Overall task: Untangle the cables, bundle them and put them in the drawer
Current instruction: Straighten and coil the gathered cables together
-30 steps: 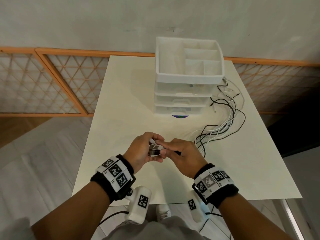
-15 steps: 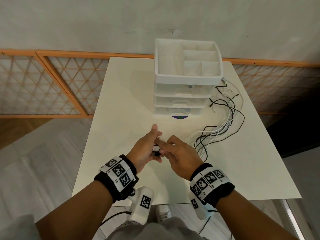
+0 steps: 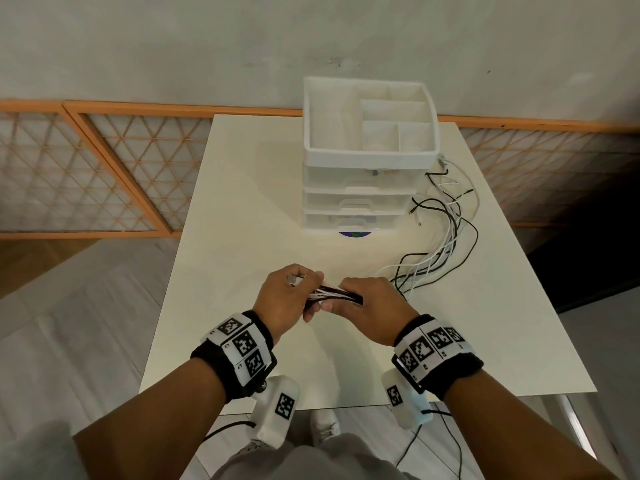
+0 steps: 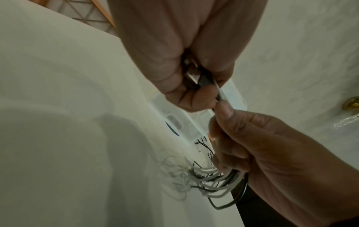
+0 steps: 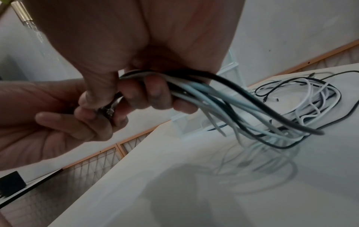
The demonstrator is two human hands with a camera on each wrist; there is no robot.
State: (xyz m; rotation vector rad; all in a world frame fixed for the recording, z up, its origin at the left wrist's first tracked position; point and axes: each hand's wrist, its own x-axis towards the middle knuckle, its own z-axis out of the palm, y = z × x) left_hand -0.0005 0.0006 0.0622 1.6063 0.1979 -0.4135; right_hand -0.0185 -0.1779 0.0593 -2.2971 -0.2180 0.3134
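Observation:
Several black and white cables [image 3: 440,251] trail across the right side of the white table [image 3: 242,202] and gather into a bunch [image 3: 334,294] between my hands. My left hand [image 3: 291,292] pinches the plug ends [image 4: 202,78] of the bunch, a metal plug tip [image 3: 293,279] showing above its fingers. My right hand [image 3: 367,306] is curled round the cables [image 5: 194,90] just right of the left hand. The white drawer unit [image 3: 363,202] stands at the table's back middle, its three drawers shut.
An open tray with several compartments [image 3: 370,123] tops the drawer unit. A blue-rimmed disc [image 3: 354,233] peeks out under its front. Loose cable ends [image 3: 446,181] lie right of the unit. An orange lattice railing [image 3: 104,168] runs behind the table.
My hands have drawn slightly apart, so a short stretch of bunched cables now shows between them. The right hand has slid right along the cables; the left still holds the plug ends.

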